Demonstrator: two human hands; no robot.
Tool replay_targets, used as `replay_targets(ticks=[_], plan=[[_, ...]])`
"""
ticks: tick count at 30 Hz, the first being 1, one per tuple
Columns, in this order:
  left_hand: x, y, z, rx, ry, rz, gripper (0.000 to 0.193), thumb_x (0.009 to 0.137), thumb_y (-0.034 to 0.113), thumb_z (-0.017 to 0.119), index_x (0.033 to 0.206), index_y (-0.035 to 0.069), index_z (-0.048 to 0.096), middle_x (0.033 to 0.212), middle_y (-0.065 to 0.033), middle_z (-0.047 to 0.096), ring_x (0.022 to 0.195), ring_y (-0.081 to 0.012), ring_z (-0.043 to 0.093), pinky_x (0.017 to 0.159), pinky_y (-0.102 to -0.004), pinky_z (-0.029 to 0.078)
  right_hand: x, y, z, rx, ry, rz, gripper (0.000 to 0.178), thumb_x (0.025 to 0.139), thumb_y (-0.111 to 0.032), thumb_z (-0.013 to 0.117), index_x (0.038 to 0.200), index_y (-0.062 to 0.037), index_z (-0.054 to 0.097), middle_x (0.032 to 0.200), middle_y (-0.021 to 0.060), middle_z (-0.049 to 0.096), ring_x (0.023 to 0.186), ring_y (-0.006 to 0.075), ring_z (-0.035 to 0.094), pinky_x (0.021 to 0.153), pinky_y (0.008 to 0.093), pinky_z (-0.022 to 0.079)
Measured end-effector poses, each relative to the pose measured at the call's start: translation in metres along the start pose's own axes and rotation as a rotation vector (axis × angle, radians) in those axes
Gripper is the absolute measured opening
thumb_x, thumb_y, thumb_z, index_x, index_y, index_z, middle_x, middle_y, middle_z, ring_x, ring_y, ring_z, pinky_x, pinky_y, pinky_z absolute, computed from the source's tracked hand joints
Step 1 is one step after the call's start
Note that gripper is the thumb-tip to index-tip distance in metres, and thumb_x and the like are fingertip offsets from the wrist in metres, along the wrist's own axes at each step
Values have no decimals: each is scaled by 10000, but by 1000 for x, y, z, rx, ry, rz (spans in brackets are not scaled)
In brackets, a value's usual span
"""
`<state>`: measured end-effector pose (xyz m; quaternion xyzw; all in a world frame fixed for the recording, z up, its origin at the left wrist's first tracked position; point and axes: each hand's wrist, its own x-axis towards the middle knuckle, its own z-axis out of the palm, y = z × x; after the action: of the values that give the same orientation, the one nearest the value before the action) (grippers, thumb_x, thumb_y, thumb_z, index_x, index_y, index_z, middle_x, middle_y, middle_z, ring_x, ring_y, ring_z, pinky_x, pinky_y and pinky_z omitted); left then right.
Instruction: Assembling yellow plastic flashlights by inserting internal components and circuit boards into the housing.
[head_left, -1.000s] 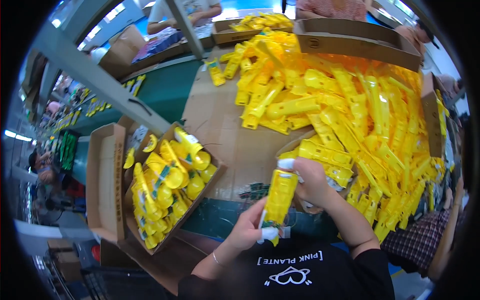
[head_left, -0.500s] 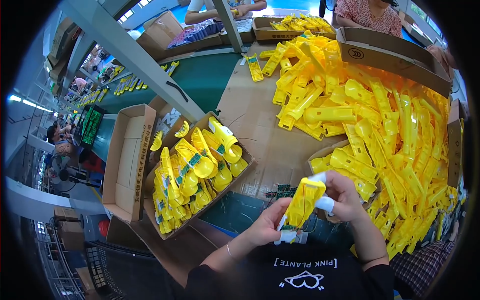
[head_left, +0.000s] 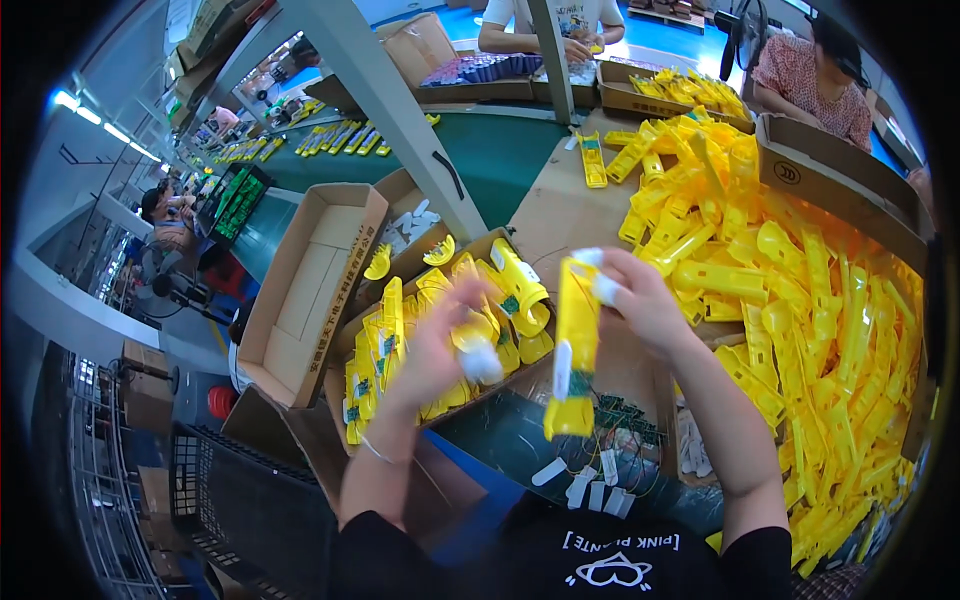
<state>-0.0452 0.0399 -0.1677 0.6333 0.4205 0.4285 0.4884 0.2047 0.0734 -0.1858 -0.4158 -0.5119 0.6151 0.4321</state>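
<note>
My right hand (head_left: 640, 295), with white coverings on some fingers, grips the top of a long yellow plastic housing (head_left: 578, 330). The housing hangs upright, with a white strip and a green circuit board near its lower end. My left hand (head_left: 440, 345) is smeared by motion over a cardboard box (head_left: 510, 378) of yellow housings fitted with green boards; whether it touches any of them I cannot make out. Below the held housing, several green circuit boards (head_left: 625, 420) with thin wires and white strips (head_left: 598, 497) lie on the dark green surface.
A large heap of yellow housings (head_left: 800, 300) fills the right side, behind it a cardboard flap (head_left: 840, 165). An open carton (head_left: 300, 290) leans at the left. A grey post (head_left: 400, 110) rises beyond the boxes, near a green conveyor (head_left: 490, 150). Other people work across the table.
My hands have moved apart. The left has let go of the housing and swung left over the box; the right has lifted the housing forward and left. The whole view has shifted.
</note>
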Motion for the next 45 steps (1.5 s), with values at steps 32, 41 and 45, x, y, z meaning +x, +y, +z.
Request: replay_targets(ticks=[32, 41, 45], plan=[[-87, 17, 70, 498, 99, 261, 454, 791, 277, 644, 1103, -19, 499, 1009, -147, 561, 955, -259, 554, 840, -377, 444, -183, -2, -71, -1296, 273, -636, 324, 635, -89, 675, 932, -39, 557, 850, 116, 520, 762, 278, 530, 639, 367, 454], [-71, -36, 149, -746, -393, -471, 596, 820, 52, 592, 1322, -5, 277, 1133, -103, 528, 1003, -160, 545, 817, -274, 478, -192, 15, -27, -992, 426, -679, 238, 657, 10, 634, 885, -3, 564, 987, 145, 581, 854, 290, 584, 740, 333, 478], [-65, -49, 154, -686, -347, -559, 541, 837, 71, 577, 1305, -5, 316, 1111, -92, 542, 980, -156, 557, 813, -284, 481, -188, 71, -75, -1261, 308, -354, 276, 584, 46, 562, 854, -12, 568, 968, 131, 580, 825, 296, 562, 713, 361, 479]])
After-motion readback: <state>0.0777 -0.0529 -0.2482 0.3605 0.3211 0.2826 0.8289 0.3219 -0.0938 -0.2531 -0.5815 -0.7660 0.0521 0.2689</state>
